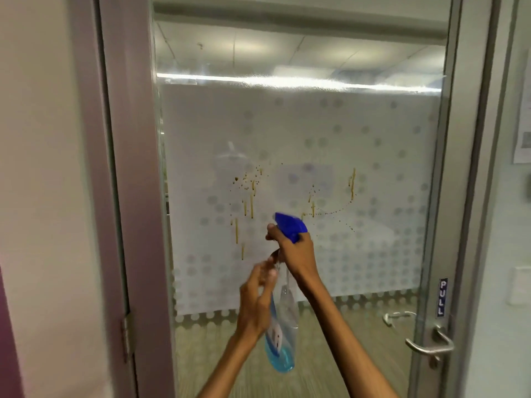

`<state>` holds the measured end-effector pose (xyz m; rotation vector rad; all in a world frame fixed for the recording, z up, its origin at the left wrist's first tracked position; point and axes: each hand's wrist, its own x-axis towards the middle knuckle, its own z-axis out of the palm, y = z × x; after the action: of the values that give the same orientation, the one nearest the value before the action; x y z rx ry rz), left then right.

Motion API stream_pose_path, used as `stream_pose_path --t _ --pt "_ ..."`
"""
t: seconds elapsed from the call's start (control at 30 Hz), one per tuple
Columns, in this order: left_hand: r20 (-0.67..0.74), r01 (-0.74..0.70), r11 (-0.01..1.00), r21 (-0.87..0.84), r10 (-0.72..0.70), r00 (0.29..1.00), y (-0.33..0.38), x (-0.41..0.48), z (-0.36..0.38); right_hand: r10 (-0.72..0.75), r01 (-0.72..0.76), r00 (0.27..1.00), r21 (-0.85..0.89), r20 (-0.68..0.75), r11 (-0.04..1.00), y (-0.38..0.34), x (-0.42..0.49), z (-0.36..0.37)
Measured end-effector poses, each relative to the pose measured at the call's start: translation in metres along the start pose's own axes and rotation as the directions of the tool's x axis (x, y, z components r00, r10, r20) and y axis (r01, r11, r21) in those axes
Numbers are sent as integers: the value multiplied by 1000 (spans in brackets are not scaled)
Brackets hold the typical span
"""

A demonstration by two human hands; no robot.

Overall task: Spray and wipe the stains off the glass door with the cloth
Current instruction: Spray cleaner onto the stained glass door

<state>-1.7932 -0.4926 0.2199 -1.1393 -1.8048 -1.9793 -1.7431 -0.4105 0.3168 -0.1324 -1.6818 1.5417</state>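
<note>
The glass door (373, 133) fills the view, its middle band frosted with grey dots. Brown drip stains (248, 202) run down the frosted band left of centre, and a second group of stains (352, 183) sits to the right. My right hand (296, 254) grips the neck of a clear spray bottle (283, 334), just under its blue trigger head (290, 225), which faces the glass. A little blue liquid sits at the bottle's bottom. My left hand (255, 300), blurred, rests against the bottle's left side with fingers spread. No cloth is in view.
A metal lever handle (428, 344) and a "PULL" sticker (442, 297) are on the door's right stile. A mauve door frame (129, 168) with a hinge (128, 337) stands at the left. Papers hang on the wall (521, 133) at the far right.
</note>
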Motion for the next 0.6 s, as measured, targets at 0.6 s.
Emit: stream_pose_path --t 0.6 --pt "491 267 964 -9 -229 840 -4 -147 236 183 -301 934 -402 -306 865 39 -100 -277"
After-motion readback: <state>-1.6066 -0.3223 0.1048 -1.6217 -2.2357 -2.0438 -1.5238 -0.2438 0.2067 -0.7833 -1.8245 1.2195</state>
